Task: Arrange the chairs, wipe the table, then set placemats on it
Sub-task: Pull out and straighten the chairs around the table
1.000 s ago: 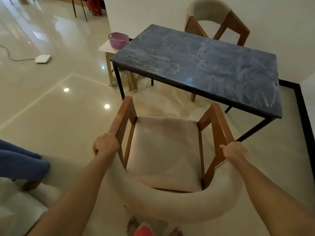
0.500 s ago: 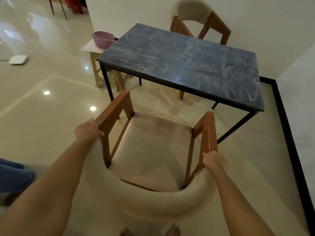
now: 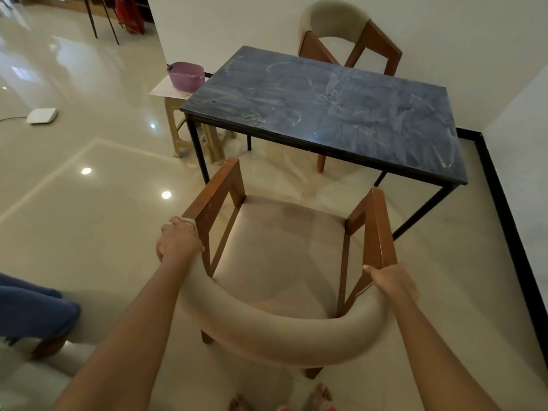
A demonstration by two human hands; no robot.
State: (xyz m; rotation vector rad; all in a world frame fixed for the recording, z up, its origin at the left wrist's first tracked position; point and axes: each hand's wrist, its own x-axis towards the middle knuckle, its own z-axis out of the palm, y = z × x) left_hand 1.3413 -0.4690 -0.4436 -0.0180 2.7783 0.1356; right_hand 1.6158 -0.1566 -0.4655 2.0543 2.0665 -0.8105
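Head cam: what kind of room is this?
Likely a home dining area: a dark blue stone-look table on black metal legs, two beige-upholstered wooden armchairs, one behind it and one gripped by both hands, on glossy cream floor tiles.

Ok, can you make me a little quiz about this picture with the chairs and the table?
1. True or false: both hands grip the near chair.
2. What color is the basket on the stool beside the table? A green, B purple, C red.
3. Fill in: the far chair stands between the table and the ____.

Key: 1 true: left hand, right hand. 2 B. 3 wall.
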